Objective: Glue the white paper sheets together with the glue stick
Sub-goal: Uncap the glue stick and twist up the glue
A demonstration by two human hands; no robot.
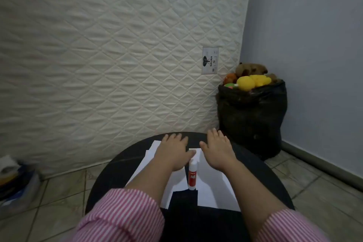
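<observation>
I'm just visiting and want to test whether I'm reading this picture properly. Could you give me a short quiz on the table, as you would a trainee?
1. True or false: the left hand grips the glue stick.
2. Where does the glue stick stand?
A. upright between the two hands
B. lying flat on the floor
C. inside the black bag
3. Fill in: both hands lie with straight fingers on the white ____.

Key:
1. False. The glue stick stands free on the round black table, cap on.
2. A. The right hand is on its other side.
3. Paper sheets.
</observation>
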